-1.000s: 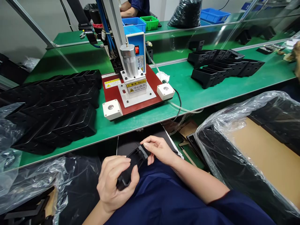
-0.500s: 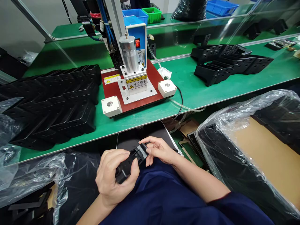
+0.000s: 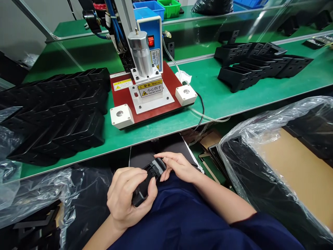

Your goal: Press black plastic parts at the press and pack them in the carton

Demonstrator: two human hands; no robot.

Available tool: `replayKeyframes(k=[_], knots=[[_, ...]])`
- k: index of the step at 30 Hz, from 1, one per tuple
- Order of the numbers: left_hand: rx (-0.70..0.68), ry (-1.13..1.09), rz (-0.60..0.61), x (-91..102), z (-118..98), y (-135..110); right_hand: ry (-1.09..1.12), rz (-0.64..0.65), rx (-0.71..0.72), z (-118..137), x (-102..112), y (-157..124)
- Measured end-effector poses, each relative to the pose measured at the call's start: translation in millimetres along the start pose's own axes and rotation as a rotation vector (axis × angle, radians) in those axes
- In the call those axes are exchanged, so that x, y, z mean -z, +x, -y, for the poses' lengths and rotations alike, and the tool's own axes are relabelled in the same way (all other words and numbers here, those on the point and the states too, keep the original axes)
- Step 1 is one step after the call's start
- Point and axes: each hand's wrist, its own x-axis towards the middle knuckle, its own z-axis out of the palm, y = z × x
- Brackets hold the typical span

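A black plastic bracket-like part (image 3: 152, 172) is held between my two hands, above my lap and in front of the bench edge. My left hand (image 3: 127, 192) is closed around its near end, with the thumb and fingers on opposite sides. At the far end, the fingers of my right hand (image 3: 178, 166) grip the part's edge. The palms and the hand nearest me cover some of the part. Beyond the hands, a press fixture with a metal cylinder (image 3: 142, 55) stands on a red base plate (image 3: 122, 99).
Rows of black parts (image 3: 57, 118) lie on the green bench (image 3: 161, 126) at left, with another group (image 3: 260, 66) at right. White button boxes (image 3: 122, 116) flank the fixture. Plastic-lined boxes stand either side of me, one holding cardboard (image 3: 293, 163). A hose (image 3: 208, 118) hangs over the bench edge.
The black part and both hands have shifted slightly to the right and the part has turned a little. Both hands keep their hold. The view has tilted down slightly.
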Motion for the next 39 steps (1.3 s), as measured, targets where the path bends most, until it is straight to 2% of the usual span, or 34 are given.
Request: replayKeyframes(k=[4,7,15,20,25,32,35,39], knots=[[-0.021,-0.003,0.004,0.1,0.6,-1.8,-0.028,0.004,0.019,3.8,1.9,-2.1],[-0.045,0.009,-0.002,0.6,0.7,-3.5,-0.126,-0.03,0.069,6.9,2.5,-4.8],[-0.106,0.096,0.04,1.9,-2.3,-4.1,-0.64,-0.302,0.447,15.9,-5.6,-15.7],[-0.147,0.102,0.066,1.2,-1.7,-6.9,-0.914,-0.354,0.633,15.8,-15.1,-15.1],[-0.176,0.112,0.044,0.2,-1.3,-10.5,-1.224,-0.458,0.698,10.9,-24.7,-12.0],[-0.207,0.124,0.056,-2.1,-0.3,-12.0,-1.496,-0.511,0.747,9.7,-32.5,-5.7],[-0.199,0.122,0.046,-2.4,0.5,-12.3,-1.524,-0.504,0.739,9.1,-32.1,-2.4],[-0.147,0.119,0.017,0.6,1.3,-14.4,-1.243,-0.48,0.659,9.2,-25.9,-0.1]])
